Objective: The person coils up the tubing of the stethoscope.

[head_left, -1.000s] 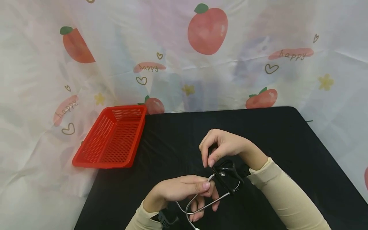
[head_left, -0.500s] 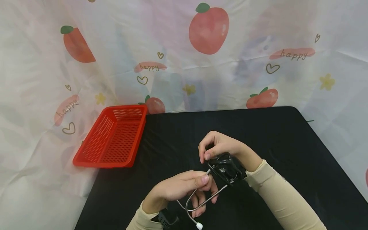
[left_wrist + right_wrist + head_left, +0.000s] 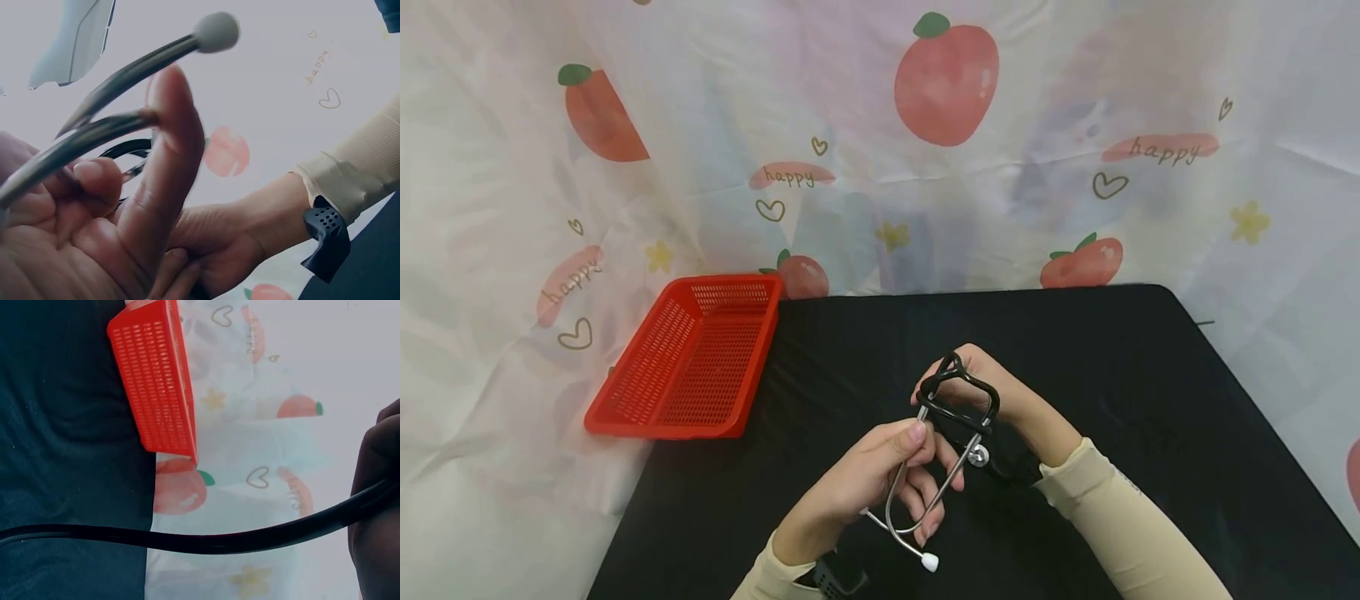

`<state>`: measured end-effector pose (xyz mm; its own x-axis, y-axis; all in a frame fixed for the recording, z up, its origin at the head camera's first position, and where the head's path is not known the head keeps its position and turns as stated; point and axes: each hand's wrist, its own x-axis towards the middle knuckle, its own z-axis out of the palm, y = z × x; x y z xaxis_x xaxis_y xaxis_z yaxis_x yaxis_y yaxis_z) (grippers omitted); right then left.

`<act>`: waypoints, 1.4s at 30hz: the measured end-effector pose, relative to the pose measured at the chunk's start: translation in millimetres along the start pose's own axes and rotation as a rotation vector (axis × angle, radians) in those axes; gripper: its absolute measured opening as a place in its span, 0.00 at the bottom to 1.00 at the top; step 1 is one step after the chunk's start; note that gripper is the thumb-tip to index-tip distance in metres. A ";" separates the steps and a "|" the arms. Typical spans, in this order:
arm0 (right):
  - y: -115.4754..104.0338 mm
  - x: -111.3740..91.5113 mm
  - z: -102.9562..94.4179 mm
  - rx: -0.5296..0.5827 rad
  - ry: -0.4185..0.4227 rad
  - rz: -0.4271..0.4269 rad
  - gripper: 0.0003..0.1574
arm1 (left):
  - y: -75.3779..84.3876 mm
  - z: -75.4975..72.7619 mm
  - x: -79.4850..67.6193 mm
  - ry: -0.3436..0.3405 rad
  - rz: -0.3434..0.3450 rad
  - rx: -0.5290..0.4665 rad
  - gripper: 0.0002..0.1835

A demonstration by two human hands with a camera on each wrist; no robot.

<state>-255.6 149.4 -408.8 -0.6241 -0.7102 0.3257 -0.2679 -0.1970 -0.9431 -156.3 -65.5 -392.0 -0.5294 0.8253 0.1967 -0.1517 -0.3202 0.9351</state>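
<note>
A stethoscope with black tubing [image 3: 973, 382] and silver ear tubes [image 3: 958, 463] hangs between my two hands, above the table. My left hand [image 3: 876, 467] pinches one metal ear tube between thumb and fingers. The ear tubes cross below it, and a white ear tip [image 3: 929, 562] points down toward me; the left wrist view shows that ear tip [image 3: 217, 32] close up. Behind the looped tubing, my right hand [image 3: 1007, 400] holds the black part, its fingertips partly hidden. The round metal chest piece [image 3: 977, 455] dangles beneath. Black tubing [image 3: 212, 544] crosses the right wrist view to that hand.
A red perforated plastic basket [image 3: 715, 367] stands at the table's back left. The table [image 3: 1090, 350] is covered in black cloth. Behind it hangs a pale curtain [image 3: 850, 100] printed with fruit and hearts.
The bunched black tubing has risen and spread into a loop in front of my right hand. My left hand has moved slightly up, still pinching the ear tube. The chest piece now hangs below.
</note>
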 end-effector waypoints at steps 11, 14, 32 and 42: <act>3.7 -12.6 -5.2 -0.071 0.129 0.025 0.13 | -1.5 -2.3 0.8 0.062 0.092 -0.014 0.26; 6.1 -16.7 -7.5 -0.080 0.132 0.012 0.12 | -1.6 -3.3 0.0 0.071 0.100 -0.004 0.25; 14.4 -33.4 -13.7 -0.140 0.118 -0.001 0.12 | 6.3 -14.7 -14.1 0.145 0.149 0.074 0.24; 23.6 -55.9 -26.2 -0.247 0.200 0.109 0.09 | 9.8 -20.1 -21.1 0.205 0.186 0.085 0.23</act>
<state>-246.3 202.1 -447.5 -0.7842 -0.5664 0.2533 -0.3461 0.0605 -0.9362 -163.4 -95.4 -392.9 -0.7005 0.6423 0.3111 0.0291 -0.4099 0.9117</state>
